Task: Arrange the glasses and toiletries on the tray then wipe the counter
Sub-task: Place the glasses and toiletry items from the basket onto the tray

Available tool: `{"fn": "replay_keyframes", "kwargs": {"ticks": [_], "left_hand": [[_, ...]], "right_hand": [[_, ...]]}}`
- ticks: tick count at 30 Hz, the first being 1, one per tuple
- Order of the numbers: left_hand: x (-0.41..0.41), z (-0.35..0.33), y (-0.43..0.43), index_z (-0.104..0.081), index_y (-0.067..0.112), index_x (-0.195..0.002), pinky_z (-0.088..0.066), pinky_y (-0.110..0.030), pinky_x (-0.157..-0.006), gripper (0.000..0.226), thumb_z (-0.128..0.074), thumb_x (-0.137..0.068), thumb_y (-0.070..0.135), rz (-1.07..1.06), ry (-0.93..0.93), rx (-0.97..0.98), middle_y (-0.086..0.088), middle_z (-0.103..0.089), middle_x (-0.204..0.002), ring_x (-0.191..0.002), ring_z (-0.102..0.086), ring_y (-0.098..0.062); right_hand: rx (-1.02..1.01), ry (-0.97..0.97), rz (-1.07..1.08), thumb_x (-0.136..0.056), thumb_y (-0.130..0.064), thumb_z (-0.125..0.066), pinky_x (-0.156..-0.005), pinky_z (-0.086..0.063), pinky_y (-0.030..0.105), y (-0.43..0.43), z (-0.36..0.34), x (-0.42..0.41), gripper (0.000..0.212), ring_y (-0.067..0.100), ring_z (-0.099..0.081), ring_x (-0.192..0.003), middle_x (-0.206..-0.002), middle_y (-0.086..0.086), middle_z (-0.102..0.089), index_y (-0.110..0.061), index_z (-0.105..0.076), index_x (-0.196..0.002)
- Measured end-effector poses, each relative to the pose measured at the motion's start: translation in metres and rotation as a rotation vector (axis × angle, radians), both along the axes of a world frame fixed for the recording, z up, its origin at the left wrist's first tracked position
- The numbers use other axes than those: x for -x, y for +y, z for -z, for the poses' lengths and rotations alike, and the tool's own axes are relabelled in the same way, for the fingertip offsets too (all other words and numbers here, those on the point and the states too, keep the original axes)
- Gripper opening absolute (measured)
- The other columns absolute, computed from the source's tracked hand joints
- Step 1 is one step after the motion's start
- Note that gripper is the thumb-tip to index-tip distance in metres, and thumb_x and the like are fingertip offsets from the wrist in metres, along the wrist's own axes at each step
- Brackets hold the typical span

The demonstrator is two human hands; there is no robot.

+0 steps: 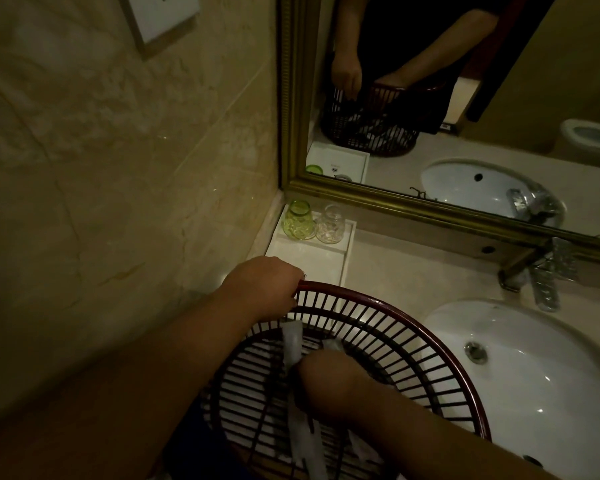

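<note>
"What are the hands doing?"

"The left hand [265,287] is curled tight over the far rim of a dark red basket [430,344]. It grips the rim. The right hand goes down inside the basket. I only see the arm, so I cannot tell if that hand is open or closed, or if it has anything."

"What is in the basket?"

"Some long white packets [291,344]. One stands up just under the left hand. More lie lower down by the right arm. It is dark in there, so I cannot tell what they are."

"Where is the basket?"

"On the table [413,258], in front of the person, just beside the white sink [534,368]. It covers the near end of the white tray [312,254]."

"And the glasses?"

"Two glasses stand on the far end of the tray, in the corner by the wall. The green glass [299,220] is on the left. The clear glass [330,224] is on the right, touching it or nearly so. Both stand upright."

"What else is there?"

"A shiny tap [542,275] behind the sink. A big mirror with a gold frame [413,209] above the table. In the mirror you can see the basket, the tray and the sink again."
</note>
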State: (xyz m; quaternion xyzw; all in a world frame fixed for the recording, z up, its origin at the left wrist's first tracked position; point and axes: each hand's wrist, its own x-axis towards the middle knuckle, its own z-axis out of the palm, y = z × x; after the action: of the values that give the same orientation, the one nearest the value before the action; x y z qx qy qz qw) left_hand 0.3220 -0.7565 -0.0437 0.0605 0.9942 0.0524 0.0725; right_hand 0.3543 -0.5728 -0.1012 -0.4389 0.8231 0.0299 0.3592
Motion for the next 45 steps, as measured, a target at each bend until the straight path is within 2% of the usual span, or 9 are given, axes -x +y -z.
{"fn": "replay_keyframes", "kwargs": {"ticks": [6, 9, 14, 17, 22, 28, 33, 40, 45], "left_hand": [[0.0, -0.001, 0.0, -0.064, 0.026, -0.094, -0.039, -0.029, -0.058, 0.016, -0.069, -0.084, 0.037, -0.007, -0.025, 0.004, 0.002, -0.064, -0.085, -0.074, -0.058, -0.018], [0.0, -0.002, 0.0, -0.063, 0.026, -0.092, -0.04, -0.029, -0.059, 0.016, -0.069, -0.084, 0.038, -0.011, -0.035, 0.008, 0.003, -0.063, -0.083, -0.071, -0.052, -0.016], [-0.001, -0.004, 0.001, -0.058, 0.028, -0.085, -0.039, -0.029, -0.058, 0.011, -0.066, -0.084, 0.036, -0.01, -0.036, 0.017, 0.004, -0.061, -0.08, -0.076, -0.061, -0.02], [0.0, -0.004, 0.002, -0.063, 0.027, -0.093, -0.039, -0.03, -0.059, 0.013, -0.065, -0.085, 0.037, -0.009, -0.051, 0.035, 0.001, -0.066, -0.088, -0.076, -0.059, -0.02], [-0.001, -0.005, 0.0, -0.052, 0.031, -0.075, -0.053, -0.034, -0.061, 0.018, -0.065, -0.084, 0.038, -0.039, -0.088, -0.012, 0.007, -0.055, -0.072, -0.06, -0.049, -0.013], [-0.003, 0.002, -0.002, -0.061, 0.03, -0.083, -0.039, -0.028, -0.057, 0.015, -0.066, -0.083, 0.044, -0.125, -0.056, -0.016, 0.003, -0.065, -0.086, -0.069, -0.055, -0.015], [0.0, 0.003, 0.0, -0.066, 0.026, -0.099, -0.04, -0.028, -0.06, 0.019, -0.068, -0.086, 0.04, -0.032, -0.032, -0.005, -0.001, -0.066, -0.089, -0.078, -0.064, -0.02], [-0.002, -0.003, 0.002, -0.064, 0.024, -0.093, -0.033, -0.03, -0.055, 0.014, -0.069, -0.084, 0.033, -0.017, 0.005, -0.005, 0.001, -0.061, -0.08, -0.067, -0.055, -0.018], [-0.002, -0.002, 0.002, -0.066, 0.022, -0.104, -0.039, -0.032, -0.061, 0.018, -0.067, -0.087, 0.03, -0.011, -0.024, -0.018, 0.0, -0.065, -0.092, -0.08, -0.063, -0.02]], "right_hand": [[0.295, 0.025, 0.027, -0.097, -0.036, -0.053, -0.092, -0.037, 0.03, 0.027, -0.055, -0.007, 0.031, 0.018, -0.065, -0.093, -0.101, -0.001, -0.072, -0.027, -0.07, -0.121], [0.385, 0.069, 0.023, -0.095, -0.041, -0.049, -0.082, -0.051, 0.027, 0.039, -0.082, -0.011, 0.039, 0.013, -0.065, -0.092, -0.105, -0.007, -0.073, -0.034, -0.066, -0.129], [0.527, 0.094, 0.16, -0.088, -0.046, -0.045, -0.073, -0.039, 0.006, 0.053, -0.134, -0.006, 0.043, -0.005, -0.064, -0.093, -0.109, -0.022, -0.073, -0.043, -0.071, -0.122], [0.621, 0.009, 0.287, -0.084, -0.042, -0.051, -0.074, -0.05, 0.01, 0.055, -0.164, 0.008, 0.039, -0.011, -0.065, -0.086, -0.102, -0.025, -0.073, -0.042, -0.074, -0.115], [0.784, -0.089, 0.464, -0.086, -0.046, -0.052, -0.068, -0.062, 0.028, 0.043, -0.196, 0.058, 0.03, 0.01, -0.073, -0.076, -0.099, -0.027, -0.073, -0.044, -0.072, -0.108], [0.702, 0.088, 0.52, -0.093, -0.027, -0.059, -0.064, -0.059, 0.029, -0.007, -0.174, 0.147, 0.025, 0.005, -0.069, -0.076, -0.081, -0.022, -0.071, -0.035, -0.078, -0.107], [0.408, 0.099, 0.424, -0.095, -0.029, -0.058, -0.086, -0.058, 0.042, -0.055, -0.112, 0.189, 0.026, 0.016, -0.069, -0.093, -0.105, 0.0, -0.074, -0.023, -0.078, -0.111], [0.146, 0.024, 0.246, -0.103, -0.032, -0.051, -0.103, -0.046, 0.035, -0.107, -0.032, 0.199, 0.037, 0.024, -0.059, -0.119, -0.134, 0.008, -0.064, -0.014, -0.069, -0.13], [-0.007, 0.039, 0.104, -0.1, -0.023, -0.053, -0.098, -0.046, 0.038, -0.133, 0.003, 0.197, 0.037, 0.029, -0.058, -0.124, -0.136, 0.011, -0.062, -0.013, -0.063, -0.134]]}}
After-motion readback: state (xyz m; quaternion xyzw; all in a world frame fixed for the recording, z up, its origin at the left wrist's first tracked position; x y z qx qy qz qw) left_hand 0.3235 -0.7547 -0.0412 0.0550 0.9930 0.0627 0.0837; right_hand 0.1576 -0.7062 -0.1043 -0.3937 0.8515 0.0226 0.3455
